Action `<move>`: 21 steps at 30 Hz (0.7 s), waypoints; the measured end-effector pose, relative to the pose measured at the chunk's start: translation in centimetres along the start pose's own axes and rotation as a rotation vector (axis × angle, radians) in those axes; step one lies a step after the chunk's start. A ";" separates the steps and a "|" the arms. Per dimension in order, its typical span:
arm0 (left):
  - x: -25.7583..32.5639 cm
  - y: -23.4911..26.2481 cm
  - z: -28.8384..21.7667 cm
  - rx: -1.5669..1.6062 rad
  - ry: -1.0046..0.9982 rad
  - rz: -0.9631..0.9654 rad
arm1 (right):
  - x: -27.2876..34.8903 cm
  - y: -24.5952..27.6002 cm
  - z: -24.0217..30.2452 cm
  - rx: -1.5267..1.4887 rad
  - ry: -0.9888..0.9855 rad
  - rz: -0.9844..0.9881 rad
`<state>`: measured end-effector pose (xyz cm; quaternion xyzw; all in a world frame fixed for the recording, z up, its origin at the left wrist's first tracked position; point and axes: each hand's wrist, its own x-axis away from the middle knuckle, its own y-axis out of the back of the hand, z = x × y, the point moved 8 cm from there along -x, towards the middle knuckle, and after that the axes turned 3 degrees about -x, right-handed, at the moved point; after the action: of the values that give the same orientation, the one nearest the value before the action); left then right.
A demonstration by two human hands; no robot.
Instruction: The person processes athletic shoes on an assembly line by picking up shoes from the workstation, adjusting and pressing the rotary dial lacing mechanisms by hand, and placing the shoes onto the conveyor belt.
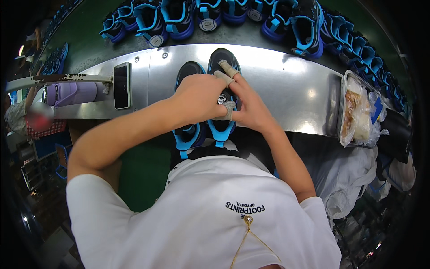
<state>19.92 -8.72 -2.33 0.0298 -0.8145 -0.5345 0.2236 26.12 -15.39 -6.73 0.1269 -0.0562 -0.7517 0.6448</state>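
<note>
Two black sneakers with blue trim lie side by side at the near edge of the metal bench, toes pointing away from me. My left hand (200, 95) is closed above them, across the middle of the left sneaker (191, 68) and reaching to the right one. Its fingertips are hidden, so what they pinch cannot be made out. My right hand (248, 106) grips the right sneaker (221, 54), its wrapped fingers on the upper and its wrapped thumb close to my left hand. A round dial (222, 98) shows on the sneaker between my hands.
A phone (122, 85) lies on the metal bench (286, 89) at left, beside a purple bottle (76, 93) and a worn metal bar (58, 80). At right stands a tray (343, 107) of plastic-wrapped items. More sneakers (179, 20) line the green surface beyond.
</note>
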 end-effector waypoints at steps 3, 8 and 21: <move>2.5 0.3 1.0 0.369 -0.041 -0.224 | 0.6 1.0 -0.3 -0.130 0.042 0.107; 2.7 -0.7 2.4 0.658 -0.019 -0.179 | 0.2 2.4 -1.3 -0.334 -0.201 0.010; 8.2 2.5 0.2 0.310 -0.134 -0.506 | -0.1 1.5 0.0 -0.019 -0.211 -0.048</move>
<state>12.93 -9.79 2.56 0.2302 -0.8660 -0.4434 0.0217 27.53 -15.50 -6.32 0.0425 -0.1136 -0.7765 0.6183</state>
